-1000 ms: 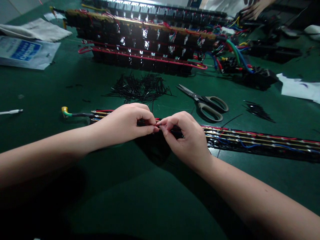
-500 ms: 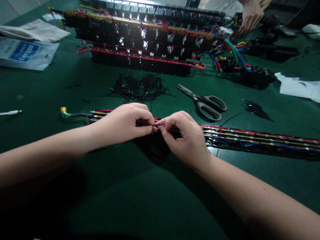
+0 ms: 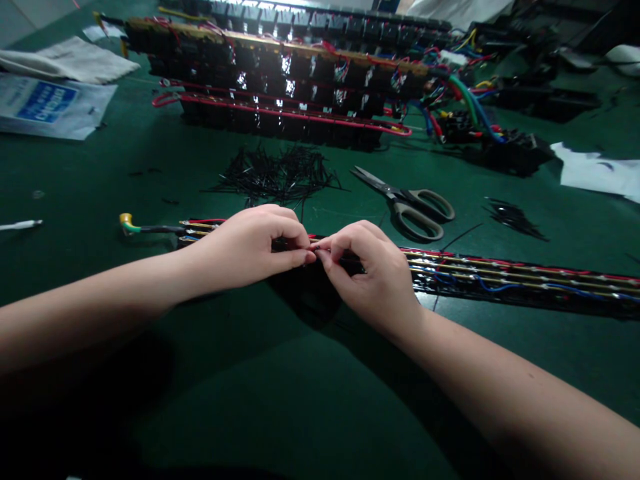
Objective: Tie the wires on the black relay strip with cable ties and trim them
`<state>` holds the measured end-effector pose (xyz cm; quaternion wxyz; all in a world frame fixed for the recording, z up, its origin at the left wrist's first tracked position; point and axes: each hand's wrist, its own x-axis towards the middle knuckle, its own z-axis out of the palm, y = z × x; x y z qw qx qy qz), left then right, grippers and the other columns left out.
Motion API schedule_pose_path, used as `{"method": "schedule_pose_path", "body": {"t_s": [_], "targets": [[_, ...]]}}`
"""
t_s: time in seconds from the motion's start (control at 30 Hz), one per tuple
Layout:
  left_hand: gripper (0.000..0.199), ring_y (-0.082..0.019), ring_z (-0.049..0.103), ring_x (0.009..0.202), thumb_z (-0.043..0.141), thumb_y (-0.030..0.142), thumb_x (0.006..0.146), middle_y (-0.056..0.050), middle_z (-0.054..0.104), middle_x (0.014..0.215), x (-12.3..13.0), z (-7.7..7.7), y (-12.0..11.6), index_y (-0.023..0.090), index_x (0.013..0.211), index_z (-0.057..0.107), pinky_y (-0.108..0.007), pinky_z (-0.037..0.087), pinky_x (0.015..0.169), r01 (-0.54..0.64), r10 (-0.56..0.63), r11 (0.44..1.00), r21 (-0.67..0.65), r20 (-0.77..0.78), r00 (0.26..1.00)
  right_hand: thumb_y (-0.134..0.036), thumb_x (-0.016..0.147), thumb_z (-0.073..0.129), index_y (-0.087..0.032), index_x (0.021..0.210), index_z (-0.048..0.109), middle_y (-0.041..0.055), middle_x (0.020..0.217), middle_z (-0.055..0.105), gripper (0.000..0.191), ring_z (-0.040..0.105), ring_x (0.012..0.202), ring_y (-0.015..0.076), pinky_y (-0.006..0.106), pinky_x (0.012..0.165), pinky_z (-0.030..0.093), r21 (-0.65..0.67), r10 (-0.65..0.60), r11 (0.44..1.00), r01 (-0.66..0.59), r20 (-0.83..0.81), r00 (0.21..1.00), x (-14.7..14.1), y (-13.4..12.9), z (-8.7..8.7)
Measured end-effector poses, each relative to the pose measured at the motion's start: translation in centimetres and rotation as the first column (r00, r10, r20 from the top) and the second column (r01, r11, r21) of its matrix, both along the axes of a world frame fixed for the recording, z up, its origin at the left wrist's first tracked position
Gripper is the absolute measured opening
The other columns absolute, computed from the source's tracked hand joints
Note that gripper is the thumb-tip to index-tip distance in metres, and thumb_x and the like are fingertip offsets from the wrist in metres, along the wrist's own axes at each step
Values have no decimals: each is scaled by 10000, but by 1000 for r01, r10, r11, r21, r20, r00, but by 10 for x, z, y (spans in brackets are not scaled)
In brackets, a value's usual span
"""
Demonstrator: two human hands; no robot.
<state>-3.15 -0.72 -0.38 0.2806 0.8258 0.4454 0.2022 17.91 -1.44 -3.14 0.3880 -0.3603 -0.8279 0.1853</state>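
Observation:
A long, narrow strip with brass-coloured bars and red and blue wires, seemingly a battery pack (image 3: 505, 277), lies across the green table. Over its left part, my left hand (image 3: 250, 243) and my right hand (image 3: 373, 273) meet at their fingertips. Both pinch thumb against forefinger, closed on a tiny dark piece that looks like a black cable tie (image 3: 317, 248); the fingers cover most of it. Farther right, another black tie (image 3: 463, 235) crosses the pack with its tail sticking up. A cable with a yellow connector (image 3: 126, 223) leaves the pack's left end.
Behind my hands lie a heap of black cable ties (image 3: 280, 173), scissors (image 3: 407, 203) and a smaller bunch of ties (image 3: 515, 217). Larger wired packs (image 3: 290, 73) stand at the back. A cloth (image 3: 75, 60) and a printed bag (image 3: 50, 107) are at left, white paper (image 3: 600, 170) at right.
The other person's hand at the back right has gone out of view. My two hands keep almost the same pinch and place.

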Motion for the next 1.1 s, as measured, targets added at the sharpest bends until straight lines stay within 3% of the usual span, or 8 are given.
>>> {"method": "schedule_pose_path", "body": {"t_s": [0.3,0.5,0.7,0.83,1.1], "targets": [[163,-96,585,762,660,310,874,25,653,788,1,-1,-1,190,781,720,-212,422,698,-23,24,1000,-6,57,998,-127,860,632,-217,715,504,15,790,678,214,636,776,159,285,709,500,-5,2,1000,-2,-20,1000,0,0,1],[174,-87,581,755,658,323,890,32,653,787,1,-2,-2,198,788,722,-205,418,690,-43,43,999,5,90,995,-182,872,651,-217,764,527,9,806,684,168,695,789,181,298,706,519,-160,-66,986,56,-57,996,0,-3,2],[179,-92,577,744,665,314,886,26,653,782,2,-4,-2,184,773,715,-220,413,674,-77,75,997,18,93,993,-157,871,632,-227,836,504,-1,851,699,151,733,875,174,268,745,541,-273,-31,962,-5,-128,991,0,-3,9],[182,-92,569,739,666,305,887,26,645,776,3,-5,-3,179,763,706,-223,405,664,-79,76,997,26,86,993,-87,852,594,-233,935,509,-8,947,745,189,738,934,156,261,817,537,-281,10,959,-48,-137,991,0,-2,12],[156,-96,580,783,669,305,895,27,647,815,2,-5,-3,187,797,702,-221,421,714,-43,38,998,54,81,996,-109,856,645,-215,954,584,-24,914,717,157,738,860,130,230,785,547,-276,-9,960,-33,-151,989,-2,-1,11]]}}
